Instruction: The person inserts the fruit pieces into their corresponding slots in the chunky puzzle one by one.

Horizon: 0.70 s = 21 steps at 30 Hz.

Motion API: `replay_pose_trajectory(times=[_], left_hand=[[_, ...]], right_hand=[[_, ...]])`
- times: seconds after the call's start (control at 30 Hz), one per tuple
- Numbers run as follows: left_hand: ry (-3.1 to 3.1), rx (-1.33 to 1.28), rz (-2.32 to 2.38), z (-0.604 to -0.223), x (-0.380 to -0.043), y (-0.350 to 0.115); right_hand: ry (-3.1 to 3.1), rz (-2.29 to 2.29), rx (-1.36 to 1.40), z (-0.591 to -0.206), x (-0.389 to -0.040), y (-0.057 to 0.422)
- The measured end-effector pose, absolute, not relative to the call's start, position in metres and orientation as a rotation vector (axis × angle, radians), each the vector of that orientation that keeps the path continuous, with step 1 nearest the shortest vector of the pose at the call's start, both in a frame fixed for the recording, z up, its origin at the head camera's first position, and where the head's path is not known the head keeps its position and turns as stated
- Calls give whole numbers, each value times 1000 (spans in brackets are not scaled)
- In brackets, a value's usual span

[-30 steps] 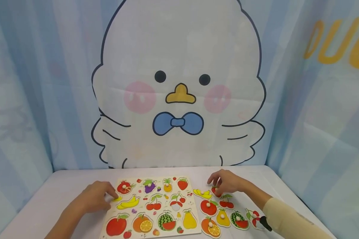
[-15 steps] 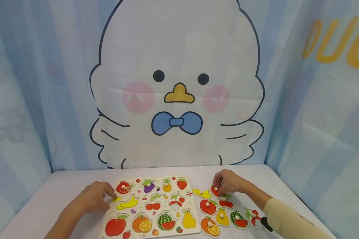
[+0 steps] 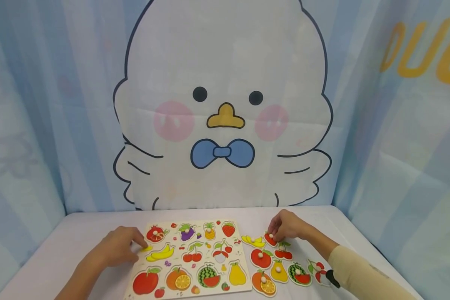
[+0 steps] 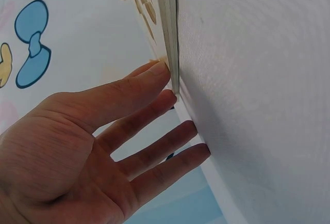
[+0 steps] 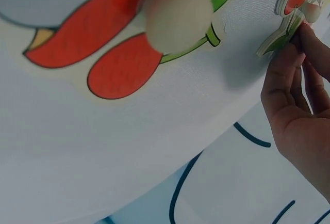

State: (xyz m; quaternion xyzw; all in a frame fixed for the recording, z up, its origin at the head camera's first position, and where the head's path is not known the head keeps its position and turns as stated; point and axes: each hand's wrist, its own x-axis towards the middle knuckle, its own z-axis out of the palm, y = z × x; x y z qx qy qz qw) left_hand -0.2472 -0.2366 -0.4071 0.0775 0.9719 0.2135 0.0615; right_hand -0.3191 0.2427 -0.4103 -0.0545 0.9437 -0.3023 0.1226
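A white wooden puzzle board (image 3: pixel 180 251) printed with fruit lies on the table. Its pomegranate (image 3: pixel 156 233), grapes (image 3: pixel 187 233) and pineapple (image 3: pixel 209 231) carry small knobs. At its left edge rests my left hand (image 3: pixel 117 246); in the left wrist view the thumb and forefinger touch the board's edge while the other fingers stretch out straight. Right of the board, my right hand (image 3: pixel 289 225) pinches the strawberry piece (image 3: pixel 270 238) with thumb and fingertips, low over the table. Beside it lie a banana piece (image 3: pixel 253 241) and a cherry piece (image 3: pixel 283 251).
More knobbed pieces lie nearer me: a red apple (image 3: pixel 261 258), a pear (image 3: pixel 279 271), an orange (image 3: pixel 263 284), a watermelon (image 3: pixel 299 274) and a red-and-white fruit piece (image 3: pixel 320 273) by the right sleeve (image 3: pixel 363 275). A curtain with a cartoon duck (image 3: pixel 225 183) stands behind the table.
My right hand has come down onto the strawberry piece, and its fingers have closed in from a spread pose. The left hand has stayed at the board's edge.
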Motion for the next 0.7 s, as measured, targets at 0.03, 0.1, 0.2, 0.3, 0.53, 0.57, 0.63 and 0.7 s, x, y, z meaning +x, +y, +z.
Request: replay_pose_trajectory(times=[0.03, 0.1, 0.2, 0.3, 0.53, 0.57, 0.63, 0.7], left_hand=[[2940, 234, 646, -407, -247, -237], [2943, 233, 644, -407, -247, -236], [2942, 232, 642, -407, -246, -236], [2941, 236, 637, -406, -246, -235], [2942, 224, 629, -406, -247, -235], [2942, 224, 628, -406, -247, -235], [2939, 213, 634, -407, -247, -235], [2938, 213, 634, -407, -247, -235]], right_hand=[[2756, -883, -156, -410, -319, 243], [2763, -879, -153, -411, -319, 243], [2768, -874, -156, -410, -319, 244], [2768, -876, -164, -410, -319, 245], [2767, -883, -190, -410, -320, 247], [2769, -879, -193, -410, -320, 247], [2767, -879, -193, -410, -320, 247], [2765, -878, -202, -411, -320, 247]])
